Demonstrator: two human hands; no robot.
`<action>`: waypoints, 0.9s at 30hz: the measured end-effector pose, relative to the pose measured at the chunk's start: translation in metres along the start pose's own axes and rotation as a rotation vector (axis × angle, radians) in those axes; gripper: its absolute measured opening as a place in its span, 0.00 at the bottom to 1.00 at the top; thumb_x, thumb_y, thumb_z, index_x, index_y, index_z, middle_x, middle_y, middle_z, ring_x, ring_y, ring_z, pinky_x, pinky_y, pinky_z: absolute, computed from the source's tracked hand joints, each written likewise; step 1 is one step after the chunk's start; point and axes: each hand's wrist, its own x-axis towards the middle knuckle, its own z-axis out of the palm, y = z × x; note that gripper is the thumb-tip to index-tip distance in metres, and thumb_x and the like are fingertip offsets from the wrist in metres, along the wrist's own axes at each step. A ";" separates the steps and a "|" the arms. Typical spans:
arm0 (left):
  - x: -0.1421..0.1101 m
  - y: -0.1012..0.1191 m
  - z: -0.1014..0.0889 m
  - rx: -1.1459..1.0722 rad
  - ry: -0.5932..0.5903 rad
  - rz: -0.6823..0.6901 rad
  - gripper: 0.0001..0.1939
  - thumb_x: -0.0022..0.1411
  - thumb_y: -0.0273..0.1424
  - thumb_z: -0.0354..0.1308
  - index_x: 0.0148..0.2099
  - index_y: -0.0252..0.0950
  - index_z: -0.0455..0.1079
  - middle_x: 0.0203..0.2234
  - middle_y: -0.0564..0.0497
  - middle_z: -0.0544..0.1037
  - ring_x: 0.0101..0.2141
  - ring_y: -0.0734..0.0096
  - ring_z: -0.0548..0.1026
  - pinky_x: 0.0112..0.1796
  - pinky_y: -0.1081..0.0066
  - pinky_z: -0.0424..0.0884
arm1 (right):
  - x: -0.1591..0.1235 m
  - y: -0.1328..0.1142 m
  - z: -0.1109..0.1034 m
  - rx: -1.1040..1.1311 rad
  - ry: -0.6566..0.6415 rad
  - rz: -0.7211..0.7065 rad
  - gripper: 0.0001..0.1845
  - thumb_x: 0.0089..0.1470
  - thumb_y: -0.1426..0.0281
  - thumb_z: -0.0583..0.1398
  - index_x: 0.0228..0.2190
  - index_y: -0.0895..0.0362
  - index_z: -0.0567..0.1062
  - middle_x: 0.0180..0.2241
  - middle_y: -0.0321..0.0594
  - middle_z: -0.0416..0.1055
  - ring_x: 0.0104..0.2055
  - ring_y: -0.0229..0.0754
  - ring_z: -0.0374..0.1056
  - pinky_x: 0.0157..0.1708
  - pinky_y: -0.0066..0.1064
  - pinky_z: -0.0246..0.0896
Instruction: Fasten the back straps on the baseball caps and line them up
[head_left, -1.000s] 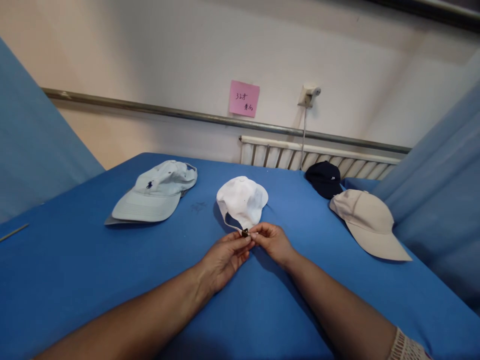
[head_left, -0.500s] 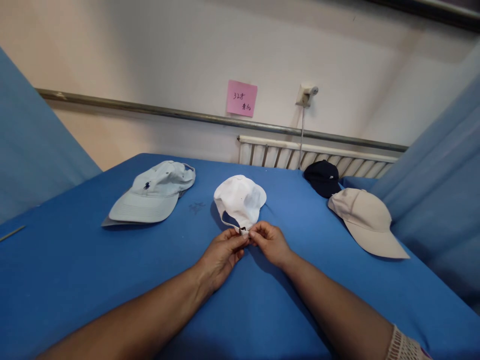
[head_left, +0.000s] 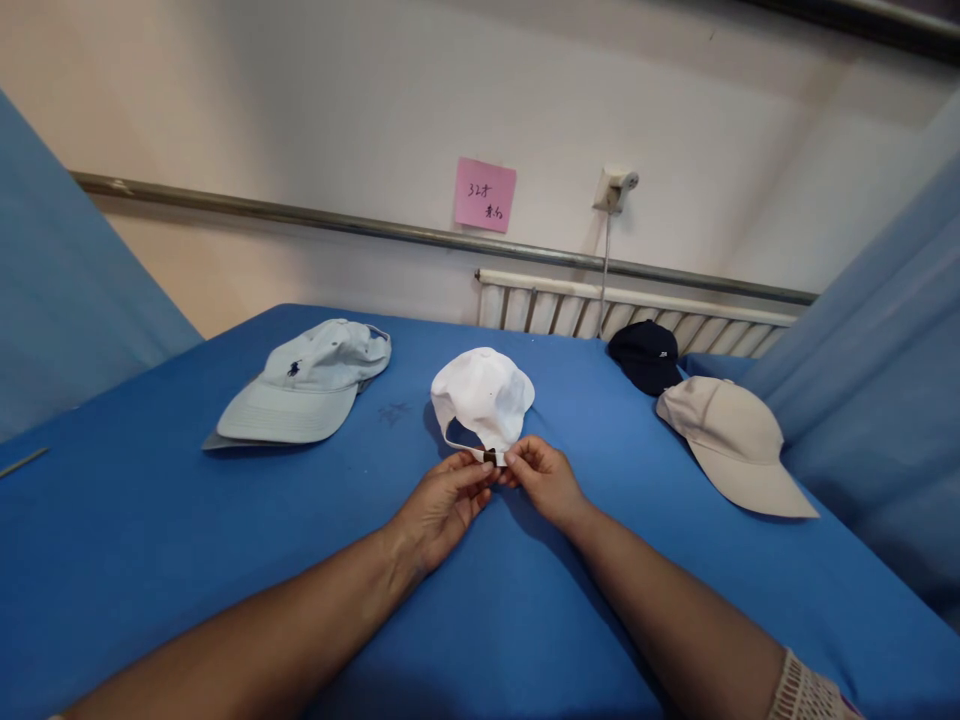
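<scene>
A white baseball cap [head_left: 484, 395] rests on the blue cloth with its back opening toward me and its brim pointing away to the right. Across that opening runs the cap's strap, with a dark buckle [head_left: 490, 457] on it. My left hand [head_left: 446, 505] pinches the strap just left of the buckle, thumb on top. On the buckle's right side, my right hand [head_left: 546, 482] holds the strap between thumb and fingers. The fingertips of both hands nearly meet beneath the strap, and some fingers are partly hidden.
Light grey-blue caps [head_left: 300, 385], seemingly stacked, lie at left. A beige cap [head_left: 731, 440] and a navy cap [head_left: 643, 355] sit at right on the blue-covered table [head_left: 225, 560]. A thin stick [head_left: 24, 462] lies at the left edge. Behind are a radiator [head_left: 555, 305] and a wall.
The dark buckle shows more fully between my fingertips now. My right hand has shifted slightly up and right along the strap, and the white cap has moved slightly right.
</scene>
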 end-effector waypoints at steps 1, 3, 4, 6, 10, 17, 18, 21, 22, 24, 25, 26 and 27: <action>0.001 0.000 0.000 -0.003 0.007 0.005 0.08 0.53 0.17 0.64 0.35 0.33 0.72 0.27 0.52 0.77 0.29 0.77 0.76 0.30 0.78 0.69 | 0.000 0.000 0.001 0.016 -0.005 0.004 0.18 0.47 0.54 0.64 0.28 0.55 0.69 0.22 0.35 0.72 0.25 0.37 0.68 0.27 0.30 0.63; 0.002 -0.001 0.001 0.000 0.014 0.017 0.08 0.54 0.17 0.63 0.34 0.33 0.71 0.27 0.52 0.77 0.28 0.78 0.75 0.30 0.79 0.69 | 0.000 0.000 0.002 0.043 -0.018 0.006 0.19 0.45 0.54 0.66 0.28 0.55 0.70 0.23 0.35 0.72 0.25 0.37 0.69 0.28 0.30 0.64; 0.002 -0.002 0.001 0.003 0.018 0.025 0.07 0.54 0.18 0.64 0.33 0.33 0.71 0.27 0.52 0.77 0.28 0.78 0.75 0.30 0.79 0.69 | 0.000 0.000 0.002 0.050 -0.024 0.006 0.19 0.44 0.54 0.66 0.28 0.55 0.71 0.23 0.35 0.73 0.26 0.37 0.69 0.28 0.29 0.64; 0.003 -0.004 0.001 0.008 0.026 0.046 0.07 0.55 0.19 0.64 0.33 0.33 0.71 0.27 0.52 0.77 0.28 0.78 0.75 0.30 0.80 0.70 | 0.001 0.001 0.003 0.052 -0.031 0.009 0.18 0.44 0.54 0.67 0.27 0.56 0.71 0.23 0.35 0.73 0.26 0.37 0.69 0.28 0.29 0.64; 0.005 -0.005 0.002 0.008 0.027 0.059 0.08 0.55 0.19 0.65 0.35 0.34 0.70 0.27 0.53 0.76 0.28 0.79 0.75 0.30 0.80 0.70 | 0.001 0.001 0.005 0.011 -0.059 0.011 0.16 0.46 0.55 0.65 0.27 0.56 0.73 0.23 0.34 0.73 0.25 0.37 0.68 0.28 0.29 0.65; 0.007 -0.004 0.007 -0.039 0.060 0.056 0.07 0.56 0.17 0.62 0.32 0.32 0.70 0.24 0.53 0.75 0.26 0.78 0.74 0.29 0.79 0.71 | 0.000 0.002 0.004 -0.042 -0.096 -0.032 0.13 0.51 0.57 0.62 0.28 0.55 0.73 0.24 0.34 0.73 0.25 0.37 0.68 0.28 0.29 0.64; 0.007 -0.004 0.008 -0.040 0.064 0.063 0.07 0.57 0.17 0.62 0.32 0.32 0.70 0.24 0.52 0.75 0.26 0.78 0.74 0.29 0.79 0.71 | 0.001 0.002 0.004 -0.039 -0.091 -0.031 0.13 0.51 0.57 0.61 0.28 0.55 0.73 0.23 0.34 0.72 0.25 0.37 0.68 0.27 0.29 0.64; 0.007 -0.005 0.007 -0.028 0.076 0.076 0.06 0.57 0.17 0.61 0.32 0.31 0.69 0.24 0.52 0.75 0.26 0.78 0.74 0.30 0.78 0.72 | 0.001 0.002 0.003 -0.021 -0.091 -0.015 0.14 0.51 0.57 0.61 0.28 0.55 0.72 0.22 0.34 0.72 0.24 0.37 0.68 0.27 0.29 0.63; 0.007 -0.006 0.007 -0.025 0.076 0.080 0.07 0.57 0.17 0.62 0.32 0.32 0.69 0.24 0.52 0.75 0.26 0.77 0.75 0.31 0.78 0.72 | 0.002 0.002 0.003 -0.020 -0.092 -0.010 0.14 0.50 0.57 0.62 0.28 0.55 0.72 0.22 0.34 0.72 0.24 0.37 0.68 0.27 0.29 0.63; 0.007 -0.007 0.006 -0.020 0.074 0.084 0.07 0.56 0.18 0.63 0.32 0.32 0.68 0.25 0.52 0.76 0.27 0.77 0.75 0.32 0.77 0.72 | 0.002 0.002 0.004 -0.028 -0.097 -0.006 0.14 0.50 0.57 0.62 0.27 0.55 0.71 0.23 0.34 0.72 0.25 0.37 0.68 0.27 0.29 0.64; 0.007 -0.007 0.006 -0.016 0.076 0.083 0.08 0.55 0.19 0.64 0.32 0.33 0.68 0.25 0.53 0.76 0.27 0.77 0.75 0.32 0.77 0.72 | 0.002 0.003 0.004 -0.033 -0.103 -0.008 0.14 0.50 0.57 0.62 0.27 0.55 0.72 0.24 0.34 0.72 0.25 0.37 0.68 0.28 0.29 0.64; 0.007 -0.007 0.006 -0.008 0.083 0.082 0.08 0.55 0.21 0.65 0.32 0.33 0.67 0.24 0.53 0.76 0.27 0.77 0.75 0.31 0.77 0.71 | 0.002 0.004 0.005 -0.038 -0.112 -0.012 0.13 0.50 0.57 0.62 0.27 0.55 0.72 0.24 0.34 0.73 0.26 0.37 0.68 0.29 0.29 0.64; 0.007 -0.007 0.007 0.001 0.095 0.081 0.09 0.55 0.22 0.66 0.31 0.33 0.67 0.24 0.53 0.75 0.26 0.77 0.75 0.30 0.78 0.71 | 0.002 0.005 0.005 -0.043 -0.124 -0.017 0.13 0.51 0.58 0.62 0.28 0.55 0.72 0.25 0.34 0.73 0.27 0.37 0.68 0.29 0.29 0.65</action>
